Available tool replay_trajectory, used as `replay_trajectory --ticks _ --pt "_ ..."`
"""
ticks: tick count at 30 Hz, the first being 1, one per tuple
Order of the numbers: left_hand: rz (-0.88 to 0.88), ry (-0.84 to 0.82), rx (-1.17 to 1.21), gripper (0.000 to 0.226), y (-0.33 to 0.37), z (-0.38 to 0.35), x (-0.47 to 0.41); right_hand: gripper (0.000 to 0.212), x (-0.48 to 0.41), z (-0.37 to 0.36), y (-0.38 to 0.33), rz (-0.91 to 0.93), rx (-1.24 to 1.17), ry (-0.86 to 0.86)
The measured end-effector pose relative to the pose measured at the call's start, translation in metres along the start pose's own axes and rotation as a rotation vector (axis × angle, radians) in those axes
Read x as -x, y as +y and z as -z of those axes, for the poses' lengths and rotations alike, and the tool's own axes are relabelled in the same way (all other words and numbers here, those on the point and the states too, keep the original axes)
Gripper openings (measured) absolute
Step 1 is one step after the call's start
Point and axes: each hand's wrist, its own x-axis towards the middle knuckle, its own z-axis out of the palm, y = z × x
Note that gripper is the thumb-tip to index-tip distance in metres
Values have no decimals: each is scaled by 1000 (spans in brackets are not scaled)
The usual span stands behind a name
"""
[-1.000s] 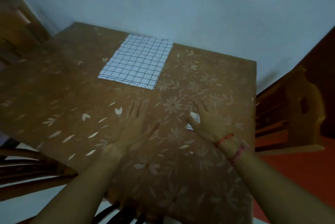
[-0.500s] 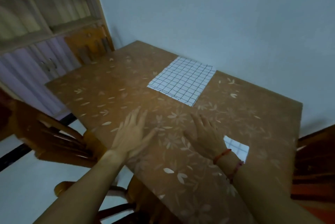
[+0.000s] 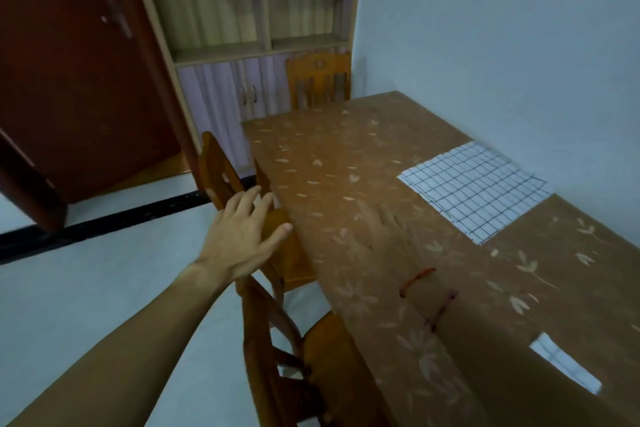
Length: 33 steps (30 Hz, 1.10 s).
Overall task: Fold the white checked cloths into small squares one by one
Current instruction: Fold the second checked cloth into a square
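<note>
Left hand [image 3: 239, 236], fingers [image 3: 266, 204] splayed, empty

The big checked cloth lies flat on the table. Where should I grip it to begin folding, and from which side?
Pinch the two corners of the checked cloth on its edge nearest the right hand, coming from the open side of the table. It lies flat and spread, with its far edge close to the wall, so the near edge is probably easiest to lift.

Single head-worn wide-angle view; looks forward and down along table [image 3: 346, 191] from above its near end, tilted; close over left hand [image 3: 242, 236]; faces cupboard [image 3: 249, 28], wall [image 3: 502, 46].
</note>
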Motion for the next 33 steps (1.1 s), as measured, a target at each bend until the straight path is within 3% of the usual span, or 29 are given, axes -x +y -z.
replay_trajectory --ticks 8,14,18,23,33 --pt "44 -33 57 90 -123 23 6 71 -39 -46 -110 16 50 -65" --pt "30 -10 91 82 -207 43 -7 67 -73 -68 -189 4 110 -82" --pt "33 3 81 89 -245 53 -22 64 -92 -73 -224 -14 125 -98" --pt "13 17 62 81 -273 53 -52 65 -126 -85 -237 -23 155 -109" --pt "-218 -8 93 70 -263 34 -178 68 -208 -107 -193 -205 92 -72"
